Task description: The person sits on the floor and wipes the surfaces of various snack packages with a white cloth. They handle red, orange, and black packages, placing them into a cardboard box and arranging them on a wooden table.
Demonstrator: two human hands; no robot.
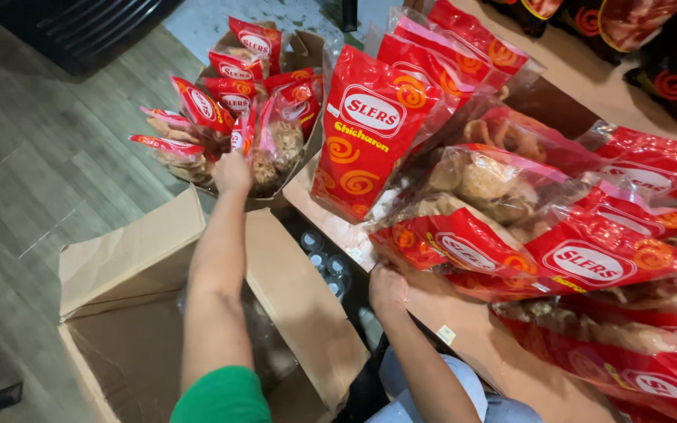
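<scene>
My left grip (232,172) is closed on a red snack bag (264,149) in the far carton (305,55), left of the tabletop (472,337). My right grip (386,288) pinches another red bag (464,254) on the tabletop's near edge. An open box (131,266) sits below.

open box (131,313) near left, bag-filled box (295,59) behind it — snack bags (589,266) piled on table (472,345) right.

A stockroom or shop's packing area, by the look of it: many identical red snack bags (370,133) are piled on a bench (472,345) at right, more fill a far carton (303,51), an open carton (131,313) stands near on the grey plank floor (33,157), with bottles (327,262) beside
</scene>
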